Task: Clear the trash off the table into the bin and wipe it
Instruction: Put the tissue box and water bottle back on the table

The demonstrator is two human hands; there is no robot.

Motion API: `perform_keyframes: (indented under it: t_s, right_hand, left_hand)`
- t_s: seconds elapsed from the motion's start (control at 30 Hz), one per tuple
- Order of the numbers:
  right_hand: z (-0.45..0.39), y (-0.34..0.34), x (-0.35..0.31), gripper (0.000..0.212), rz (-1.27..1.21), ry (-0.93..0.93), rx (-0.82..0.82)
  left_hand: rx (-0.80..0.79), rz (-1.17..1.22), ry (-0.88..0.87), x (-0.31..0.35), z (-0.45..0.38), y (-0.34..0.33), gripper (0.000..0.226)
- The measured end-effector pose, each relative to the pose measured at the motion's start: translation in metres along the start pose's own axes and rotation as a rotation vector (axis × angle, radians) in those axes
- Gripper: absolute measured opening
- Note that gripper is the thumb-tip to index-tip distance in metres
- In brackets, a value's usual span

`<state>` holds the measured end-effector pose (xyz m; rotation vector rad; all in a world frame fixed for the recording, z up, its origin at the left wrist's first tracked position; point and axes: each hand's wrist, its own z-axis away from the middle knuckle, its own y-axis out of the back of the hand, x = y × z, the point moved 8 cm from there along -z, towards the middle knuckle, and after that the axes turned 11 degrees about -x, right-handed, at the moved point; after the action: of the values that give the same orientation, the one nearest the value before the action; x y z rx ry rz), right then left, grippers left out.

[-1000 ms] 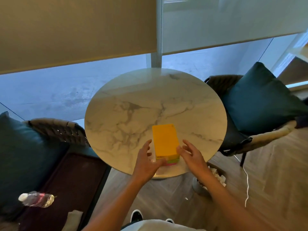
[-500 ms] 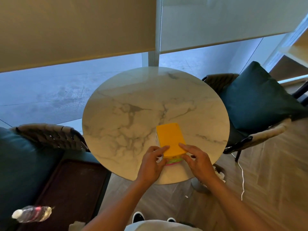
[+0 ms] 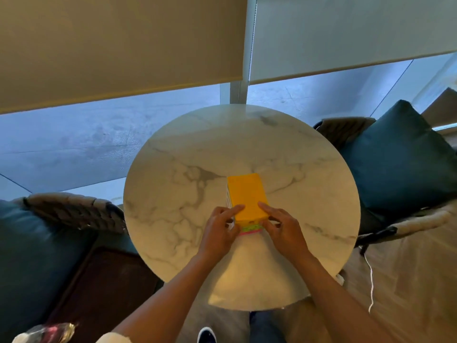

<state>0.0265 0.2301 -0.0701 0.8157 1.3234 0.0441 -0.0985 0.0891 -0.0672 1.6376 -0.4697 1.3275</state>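
Yellow sponge pack (image 3: 247,194) on marble table (image 3: 173,206) | gripped between left hand (image 3: 218,235) and right hand (image 3: 284,231)

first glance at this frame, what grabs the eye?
The bright yellow sponge stack, with green and pink layers under it, sits near the middle of the round marble table. The left hand and right hand grip its near end from either side. Dark teal cushions flank the table, and half-lowered roller blinds hang behind it.
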Motion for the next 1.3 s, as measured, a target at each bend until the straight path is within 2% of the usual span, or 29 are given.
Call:
perform_keyframes:
  t_s: [0.17,0.3,0.37,0.47,0.7,0.9,1.1,1.3]
  right_hand:
    - [-0.043,0.003,0.003,0.046,0.055,0.11,-0.039]
    - [-0.082,0.006,0.005,0.056,0.085,0.159,-0.067]
    - [-0.102,0.007,0.008,0.062,0.098,0.182,-0.087]
    - [-0.129,0.01,0.013,0.064,0.114,0.212,-0.116]
    - [-0.189,0.016,0.018,0.06,0.125,0.236,-0.146]
    - [-0.239,0.018,0.013,0.057,0.116,0.259,-0.151]
    - [-0.288,0.015,0.013,0.067,0.129,0.268,-0.136]
    - [-0.334,0.014,0.011,0.06,0.135,0.241,-0.125]
  left_hand:
    - [0.069,-0.011,-0.032,-0.006,-0.029,0.009,0.061]
    - [0.111,0.003,0.022,-0.015,-0.056,0.016,0.069]
    - [0.143,-0.067,0.018,-0.014,-0.07,0.021,0.076]
    - [0.188,-0.15,0.0,-0.01,-0.092,0.029,0.073]
    - [0.265,-0.173,0.007,-0.016,-0.141,0.043,0.074]
    - [0.267,-0.139,0.042,-0.03,-0.185,0.061,0.075]
    - [0.278,-0.167,0.032,-0.035,-0.229,0.085,0.074]
    - [0.29,-0.2,-0.008,-0.043,-0.27,0.106,0.071]
